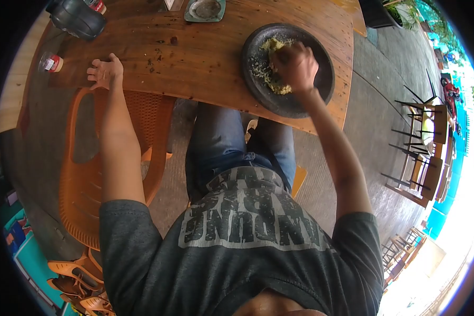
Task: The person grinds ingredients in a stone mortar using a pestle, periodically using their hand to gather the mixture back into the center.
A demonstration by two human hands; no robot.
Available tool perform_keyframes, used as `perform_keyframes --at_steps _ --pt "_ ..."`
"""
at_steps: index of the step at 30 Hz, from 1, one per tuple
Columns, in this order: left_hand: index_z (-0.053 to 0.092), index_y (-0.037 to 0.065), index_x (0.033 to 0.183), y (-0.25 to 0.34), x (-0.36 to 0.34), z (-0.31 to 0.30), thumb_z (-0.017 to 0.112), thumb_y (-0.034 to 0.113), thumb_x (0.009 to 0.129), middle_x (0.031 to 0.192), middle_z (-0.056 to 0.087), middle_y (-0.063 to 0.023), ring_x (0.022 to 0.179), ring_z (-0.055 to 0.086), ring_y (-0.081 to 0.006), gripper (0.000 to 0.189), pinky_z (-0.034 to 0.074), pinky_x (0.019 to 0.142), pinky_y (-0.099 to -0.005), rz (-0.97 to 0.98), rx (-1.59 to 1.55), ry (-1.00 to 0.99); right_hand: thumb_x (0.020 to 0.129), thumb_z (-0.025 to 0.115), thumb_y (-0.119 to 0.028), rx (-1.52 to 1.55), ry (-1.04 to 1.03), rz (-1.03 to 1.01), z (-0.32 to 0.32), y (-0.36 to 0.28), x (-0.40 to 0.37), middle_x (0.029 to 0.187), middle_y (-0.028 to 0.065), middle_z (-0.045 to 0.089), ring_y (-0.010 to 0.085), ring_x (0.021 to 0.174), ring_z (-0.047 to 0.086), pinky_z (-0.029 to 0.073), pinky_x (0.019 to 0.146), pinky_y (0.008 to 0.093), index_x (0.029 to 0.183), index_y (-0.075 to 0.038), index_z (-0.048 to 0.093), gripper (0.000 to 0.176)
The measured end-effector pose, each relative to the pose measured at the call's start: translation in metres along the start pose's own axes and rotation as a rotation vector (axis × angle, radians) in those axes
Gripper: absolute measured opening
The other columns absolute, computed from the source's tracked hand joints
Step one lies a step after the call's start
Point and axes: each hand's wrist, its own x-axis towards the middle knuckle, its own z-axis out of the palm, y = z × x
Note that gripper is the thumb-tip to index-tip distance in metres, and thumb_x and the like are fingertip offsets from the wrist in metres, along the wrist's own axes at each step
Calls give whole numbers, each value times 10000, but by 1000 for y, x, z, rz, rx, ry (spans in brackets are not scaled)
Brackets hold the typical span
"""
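Food mash (280,88) lies in the dark round dish (325,81), directly below and to the left of the right hand (299,66), which covers part of it; bits spread left across the dish floor. Dish sits at the right end of the wooden counter (195,68), near the edge by the person.

Count: 1 dish, 1 patchy heap of mash, 1 green square tray (216,16) at the far edge, 1 dark bottle-like container (78,20) far left, 2 red-labelled containers on the left.

Right arm reaches forward, fingers curled down over the mash; can't tell if they grip anything. Left arm extends forward, left hand (106,72) palm up, fingers loosely spread, holding nothing, near the orange chair (79,184).
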Motion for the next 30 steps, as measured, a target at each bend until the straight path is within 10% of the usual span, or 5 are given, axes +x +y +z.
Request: perform_keyframes --at_steps 7,9,17,19,30 --pt "477 71 1191 -1 0 -2 504 501 858 1178 412 -180 1160 376 -360 544 268 982 -677 11 -39 15 682 746 -397 372 -367 518 -22 -1 17 753 57 705 215 734 684 542 693 352 833 -198 760 250" --pt "482 78 1189 2 3 1 512 505 853 1183 408 -175 1166 370 -359 544 265 985 -674 -12 -31 6 711 754 -314 60 71 -60 -9 -23 -20 812 67 632 304 792 633 535 636 419 716 -195 721 124" --pt "488 76 1197 -2 3 2 511 505 853 1201 407 -174 1184 364 -358 549 258 990 -674 8 -65 13 712 735 -437 264 -434 477 -25 -5 30 752 58 716 190 714 698 546 701 338 855 -206 759 273" --pt "483 81 1203 0 1 -1 510 503 854 1201 406 -173 1186 361 -356 549 256 992 -672 -1 -55 -4 708 741 -375 31 -60 -18 -6 -21 -12 895 55 689 272 807 660 555 684 385 816 -217 732 191" --pt "478 85 1146 0 5 8 498 523 846 1147 402 -162 1146 367 -348 531 266 970 -674 0 -20 35 713 709 -368 -15 29 -113 -4 -26 -11 779 92 685 238 746 683 554 667 386 831 -190 748 217"
